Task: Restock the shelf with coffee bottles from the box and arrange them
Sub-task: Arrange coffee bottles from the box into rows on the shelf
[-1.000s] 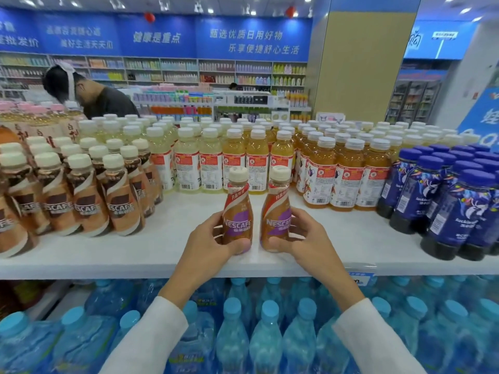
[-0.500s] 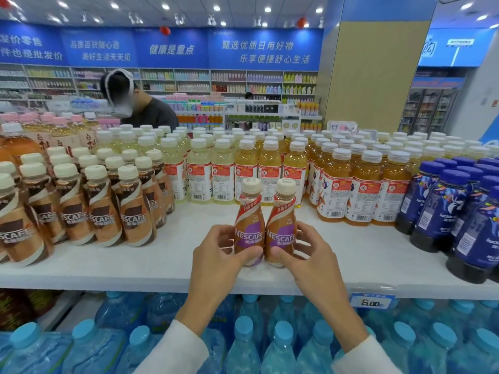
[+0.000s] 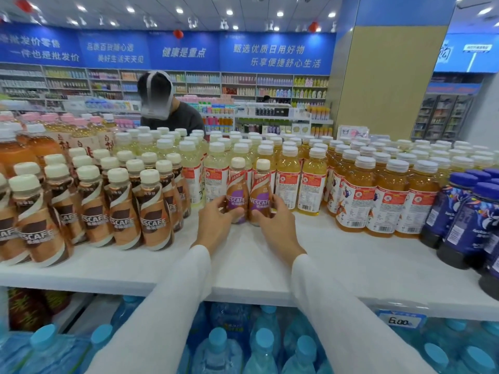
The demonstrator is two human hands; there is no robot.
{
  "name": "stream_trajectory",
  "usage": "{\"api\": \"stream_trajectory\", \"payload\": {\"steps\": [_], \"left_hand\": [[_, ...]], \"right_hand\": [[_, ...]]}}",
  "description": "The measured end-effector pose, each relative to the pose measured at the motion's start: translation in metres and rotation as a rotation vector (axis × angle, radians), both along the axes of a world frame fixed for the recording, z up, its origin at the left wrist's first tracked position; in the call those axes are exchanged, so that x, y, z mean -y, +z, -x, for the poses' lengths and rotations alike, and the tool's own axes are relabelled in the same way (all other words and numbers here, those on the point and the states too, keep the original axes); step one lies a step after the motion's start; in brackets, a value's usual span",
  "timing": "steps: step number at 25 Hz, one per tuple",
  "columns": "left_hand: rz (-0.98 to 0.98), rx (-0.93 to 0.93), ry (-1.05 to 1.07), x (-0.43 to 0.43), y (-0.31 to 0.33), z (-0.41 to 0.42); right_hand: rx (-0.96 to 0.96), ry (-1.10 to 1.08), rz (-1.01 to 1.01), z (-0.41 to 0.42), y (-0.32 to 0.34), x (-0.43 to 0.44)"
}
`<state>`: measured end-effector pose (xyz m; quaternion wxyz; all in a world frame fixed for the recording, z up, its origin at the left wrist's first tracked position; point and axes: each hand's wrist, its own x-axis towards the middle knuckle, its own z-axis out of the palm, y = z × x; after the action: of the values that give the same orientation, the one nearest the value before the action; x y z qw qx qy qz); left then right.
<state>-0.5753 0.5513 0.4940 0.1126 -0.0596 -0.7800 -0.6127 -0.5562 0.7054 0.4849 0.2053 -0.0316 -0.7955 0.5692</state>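
Two small Nescafe coffee bottles with purple labels and cream caps stand side by side on the white shelf [image 3: 337,255], right in front of the yellow drink bottles. My left hand [image 3: 216,225] grips the left bottle [image 3: 237,195] around its lower body. My right hand [image 3: 278,225] grips the right bottle [image 3: 260,197] the same way. Both bottles are upright and touch each other. The box is not in view.
A block of brown-label Nescafe bottles [image 3: 118,209] fills the shelf's left side. Yellow and orange drink bottles [image 3: 378,195] stand behind and to the right, dark blue bottles [image 3: 469,222] at far right. Water bottles [image 3: 259,346] sit below. A person [image 3: 167,109] stands behind the shelf.
Both hands have pushed the two purple-label bottles away from the shelf's front edge, back against the yellow drink bottles. The bottles have come together. The camera has moved closer.
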Motion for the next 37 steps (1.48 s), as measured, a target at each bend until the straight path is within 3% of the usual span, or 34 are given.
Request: {"api": "stream_trajectory", "payload": {"steps": [24,28,33,37], "left_hand": [[0.049,0.002,-0.021,-0.004,-0.019,0.022],[0.087,0.027,0.009,-0.005,-0.015,0.015],[0.223,0.055,0.072,0.005,-0.009,-0.031],[0.114,-0.002,0.148,0.010,-0.011,-0.108]], "right_hand": [[0.019,0.067,-0.145,0.008,-0.001,-0.004],[0.068,0.078,-0.058,0.005,-0.001,-0.004],[0.088,0.090,-0.093,-0.054,0.005,-0.016],[-0.003,0.109,-0.050,-0.130,0.002,-0.026]]}}
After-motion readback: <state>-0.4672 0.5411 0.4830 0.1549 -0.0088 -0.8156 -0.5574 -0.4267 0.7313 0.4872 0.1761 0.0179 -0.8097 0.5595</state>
